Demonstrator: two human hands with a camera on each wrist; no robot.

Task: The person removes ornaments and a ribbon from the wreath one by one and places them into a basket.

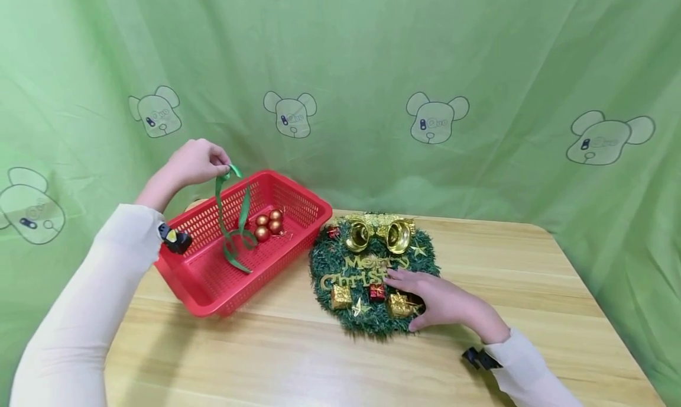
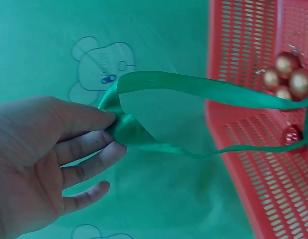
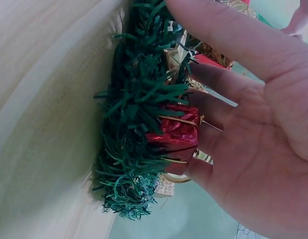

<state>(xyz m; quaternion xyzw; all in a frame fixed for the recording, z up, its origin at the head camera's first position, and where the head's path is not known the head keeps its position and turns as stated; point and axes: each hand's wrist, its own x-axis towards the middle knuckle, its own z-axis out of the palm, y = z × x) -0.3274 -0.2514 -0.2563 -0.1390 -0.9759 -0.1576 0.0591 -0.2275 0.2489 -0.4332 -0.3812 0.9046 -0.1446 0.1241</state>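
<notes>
Above the red basket, my left hand pinches a green ribbon between thumb and fingertips. In the left wrist view the ribbon forms a loop from the fingertips, its two strands running toward the basket. A round green wreath lies flat on the table, bearing gold bells, "Merry Christmas" lettering and small gift boxes. My right hand is spread over the wreath's right side, fingers extended. In the right wrist view, a red gift box sits close under those fingers.
Several gold-red balls lie inside the basket. A small red ornament shows there in the left wrist view. Wooden tabletop extends right and front of the wreath. A green curtain with bear outlines hangs behind.
</notes>
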